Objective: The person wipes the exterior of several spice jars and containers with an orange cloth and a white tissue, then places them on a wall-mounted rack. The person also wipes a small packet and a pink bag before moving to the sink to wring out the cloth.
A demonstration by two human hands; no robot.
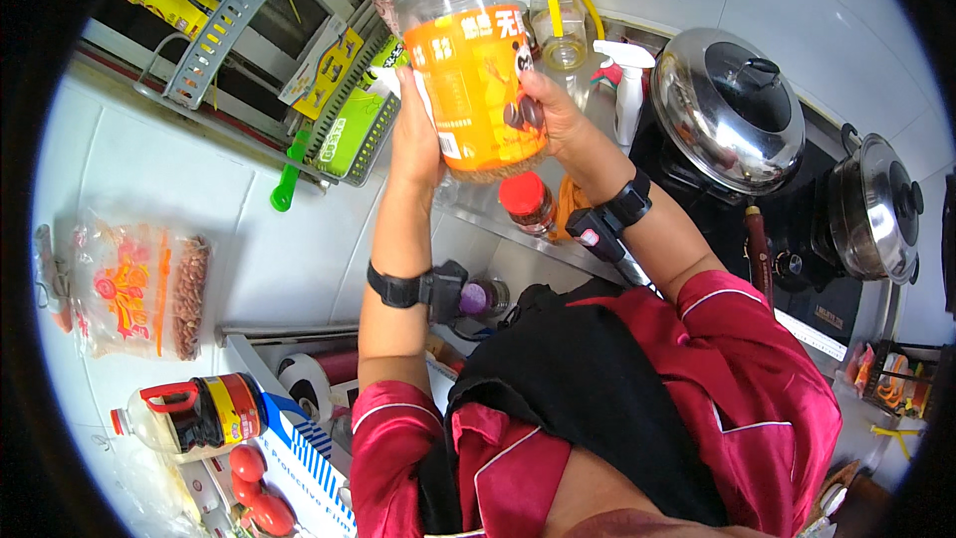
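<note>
Between my two hands I hold a large clear plastic jar with an orange printed label and a silver lid. Its base shows a layer of brown grainy stuff. My left hand presses on its left side, with something white, perhaps tissue, by the fingers. On the jar's right side lies my right hand, thumb on the label; its other fingers are hidden behind the jar. Below the jar stands a small jar with a red lid, beside an orange cloth. A white spray bottle stands right of my right hand.
A wok with a domed steel lid and a lidded steel pot sit on the black hob. An oil bottle stands behind. Wall baskets hang at left, near a bag of peanuts and a dark sauce bottle.
</note>
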